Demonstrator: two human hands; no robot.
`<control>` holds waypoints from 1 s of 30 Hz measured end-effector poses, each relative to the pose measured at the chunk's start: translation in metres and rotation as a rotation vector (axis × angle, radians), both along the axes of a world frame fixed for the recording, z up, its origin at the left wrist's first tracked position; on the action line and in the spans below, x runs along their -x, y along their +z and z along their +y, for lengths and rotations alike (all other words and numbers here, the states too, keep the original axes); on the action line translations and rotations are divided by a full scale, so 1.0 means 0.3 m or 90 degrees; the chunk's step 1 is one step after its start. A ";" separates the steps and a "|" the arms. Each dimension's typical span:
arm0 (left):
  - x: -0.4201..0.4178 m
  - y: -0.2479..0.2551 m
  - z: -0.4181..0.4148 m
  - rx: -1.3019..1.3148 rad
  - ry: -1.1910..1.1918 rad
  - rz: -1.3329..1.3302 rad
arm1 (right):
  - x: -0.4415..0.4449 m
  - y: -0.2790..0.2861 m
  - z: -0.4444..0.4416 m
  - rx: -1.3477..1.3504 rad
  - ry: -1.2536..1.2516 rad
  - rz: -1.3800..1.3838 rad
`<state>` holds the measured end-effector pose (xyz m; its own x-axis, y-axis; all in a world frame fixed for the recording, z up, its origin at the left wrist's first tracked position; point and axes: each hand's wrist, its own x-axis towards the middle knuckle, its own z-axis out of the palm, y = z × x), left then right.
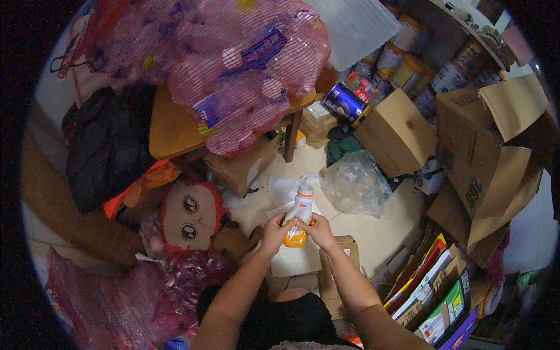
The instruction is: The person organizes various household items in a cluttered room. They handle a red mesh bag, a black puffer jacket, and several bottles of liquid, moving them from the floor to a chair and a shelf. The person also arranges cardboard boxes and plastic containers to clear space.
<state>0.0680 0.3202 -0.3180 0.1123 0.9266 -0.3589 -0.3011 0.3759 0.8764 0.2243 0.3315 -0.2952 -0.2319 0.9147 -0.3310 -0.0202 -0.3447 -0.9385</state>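
Observation:
A white and orange plastic bottle [302,210] is held before me, its neck pointing away from me and an orange ring around it. No cap shows on the neck. My left hand [277,232] grips the bottle's left side, and my right hand [320,229] grips its right side. Both thumbs press on the middle of the bottle, over its label. Something small and orange shows by the right fingers, too small to tell. Below the bottle lies a pale flat sheet or board [295,262], partly hidden by the hands.
A wooden stool or table [170,127] bears a large red mesh sack [210,57] of empty containers. Cardboard boxes [477,162] and a clear plastic bag [356,186] lie right. Flattened cartons [431,288] stand near my right arm. A toy face cushion [192,216] lies left.

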 end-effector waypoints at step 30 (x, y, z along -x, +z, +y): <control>-0.013 0.125 -0.023 -0.151 -0.245 0.531 | -0.192 0.149 0.128 0.248 -0.133 0.572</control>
